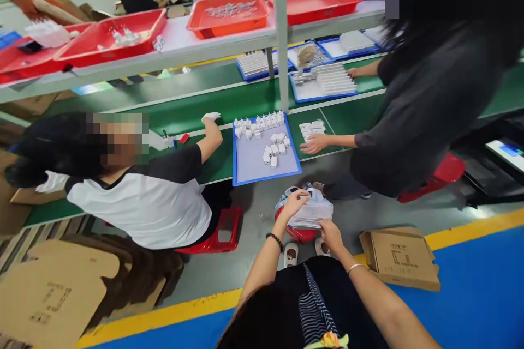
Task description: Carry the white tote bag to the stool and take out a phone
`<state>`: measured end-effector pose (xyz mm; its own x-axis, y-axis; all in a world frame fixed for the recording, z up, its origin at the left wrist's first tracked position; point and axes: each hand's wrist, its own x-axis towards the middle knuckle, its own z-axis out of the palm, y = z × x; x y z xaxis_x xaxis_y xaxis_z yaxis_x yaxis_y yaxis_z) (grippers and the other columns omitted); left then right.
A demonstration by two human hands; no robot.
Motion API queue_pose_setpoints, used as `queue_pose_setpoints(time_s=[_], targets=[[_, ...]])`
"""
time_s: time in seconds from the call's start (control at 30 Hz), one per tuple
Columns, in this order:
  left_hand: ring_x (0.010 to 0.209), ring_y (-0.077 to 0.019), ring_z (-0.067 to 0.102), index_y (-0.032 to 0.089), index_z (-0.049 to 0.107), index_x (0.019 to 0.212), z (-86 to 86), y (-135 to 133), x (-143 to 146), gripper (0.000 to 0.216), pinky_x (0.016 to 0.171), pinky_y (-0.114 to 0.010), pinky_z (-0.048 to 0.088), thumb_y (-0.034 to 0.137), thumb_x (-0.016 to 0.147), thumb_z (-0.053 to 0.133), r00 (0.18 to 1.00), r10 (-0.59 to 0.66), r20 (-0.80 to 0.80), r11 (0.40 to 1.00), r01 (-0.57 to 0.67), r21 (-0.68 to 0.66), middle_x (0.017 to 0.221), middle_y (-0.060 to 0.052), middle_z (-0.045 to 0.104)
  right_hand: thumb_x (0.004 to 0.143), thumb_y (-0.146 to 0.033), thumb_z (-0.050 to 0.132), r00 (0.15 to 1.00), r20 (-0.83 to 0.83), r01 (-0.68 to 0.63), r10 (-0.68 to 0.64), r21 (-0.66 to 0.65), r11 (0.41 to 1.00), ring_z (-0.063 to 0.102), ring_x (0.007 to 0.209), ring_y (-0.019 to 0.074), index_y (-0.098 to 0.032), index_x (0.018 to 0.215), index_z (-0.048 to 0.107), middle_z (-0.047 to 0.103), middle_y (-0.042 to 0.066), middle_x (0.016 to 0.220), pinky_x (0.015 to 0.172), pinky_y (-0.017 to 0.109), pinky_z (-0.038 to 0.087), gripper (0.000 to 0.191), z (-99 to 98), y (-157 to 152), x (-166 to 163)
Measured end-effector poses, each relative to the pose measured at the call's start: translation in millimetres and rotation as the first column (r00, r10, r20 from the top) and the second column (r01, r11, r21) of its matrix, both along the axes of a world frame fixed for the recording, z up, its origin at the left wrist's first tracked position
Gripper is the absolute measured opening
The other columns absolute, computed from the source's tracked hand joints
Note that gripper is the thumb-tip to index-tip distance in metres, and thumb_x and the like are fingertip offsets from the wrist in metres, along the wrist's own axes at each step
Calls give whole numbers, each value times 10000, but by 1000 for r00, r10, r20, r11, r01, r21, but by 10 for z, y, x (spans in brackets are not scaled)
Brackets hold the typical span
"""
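bag point(313, 212) at 12 o'clock, long axis 9-to-3 | our left hand point(295, 200) grips its top edge | our right hand point(329, 232) clasps its near edge, equally close

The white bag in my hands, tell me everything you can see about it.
The bag looks like soft, pale plastic film or fabric, bulging and creased. It rests on a red stool below the green bench. The left hand grips its top edge; the right hand holds its lower right corner. Its contents stay hidden.
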<state>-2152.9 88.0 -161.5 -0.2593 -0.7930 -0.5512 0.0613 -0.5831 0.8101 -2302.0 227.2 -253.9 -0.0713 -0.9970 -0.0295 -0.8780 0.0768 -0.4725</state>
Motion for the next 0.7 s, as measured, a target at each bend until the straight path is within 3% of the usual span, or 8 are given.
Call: queue_pose_setpoints(time_s=[0.1,0.17,0.3,0.4,0.53,0.6,0.7], targets=[[1440,-334,313,190,627,1060,-515,221,133,433,1187,-409,241,185,656,782,960,166,226,986,-157,-54,1406,-132,509,959,-234,584,997,66,33,-32,-15,999,609,885,180,-149,870,608,635,36,922,815,354,504,126,-263,-217,-244],[1507,-368,177,175,566,1201,-815,406,104,602,1232,-450,106,230,652,809,919,238,315,971,-234,-51,1525,-179,378,955,-265,544,993,115,27,-24,-23,999,594,842,194,-168,791,566,615,36,847,778,348,484,193,-369,-340,-373],[1522,-298,205,169,442,1369,-1222,611,-160,714,1249,-367,105,293,740,757,878,335,343,941,-331,-71,1596,-188,293,935,-427,480,972,237,-7,11,-18,1000,591,813,249,-209,742,526,614,61,780,756,377,466,295,-419,-427,-546],[1485,-285,311,162,474,1358,-1349,608,-160,717,1232,-341,209,224,705,763,880,366,304,928,-369,-48,1569,-180,365,933,-471,440,948,317,29,-32,14,999,593,823,265,-200,867,558,639,95,862,781,405,483,303,-385,-435,-611],[1245,-280,594,136,561,1268,-1440,456,204,543,1082,-379,448,117,736,671,892,367,264,918,-394,54,1343,-180,608,861,-477,479,925,353,104,-140,121,987,572,843,289,-203,914,530,613,107,893,791,436,479,283,-364,-527,-634],[1221,-266,605,126,529,1311,-1495,320,341,483,1057,-415,473,142,835,605,869,392,302,900,-431,71,1344,-182,599,848,-454,500,916,361,104,-176,209,972,568,831,283,-209,876,517,587,80,839,777,425,473,248,-358,-585,-642],[1232,-263,581,141,554,1298,-1519,105,330,391,1062,-483,471,251,926,609,860,387,333,905,-423,43,1367,-149,575,896,-399,567,897,394,58,-201,345,937,568,774,217,-188,850,542,568,29,794,764,388,482,217,-273,-683,-674]])
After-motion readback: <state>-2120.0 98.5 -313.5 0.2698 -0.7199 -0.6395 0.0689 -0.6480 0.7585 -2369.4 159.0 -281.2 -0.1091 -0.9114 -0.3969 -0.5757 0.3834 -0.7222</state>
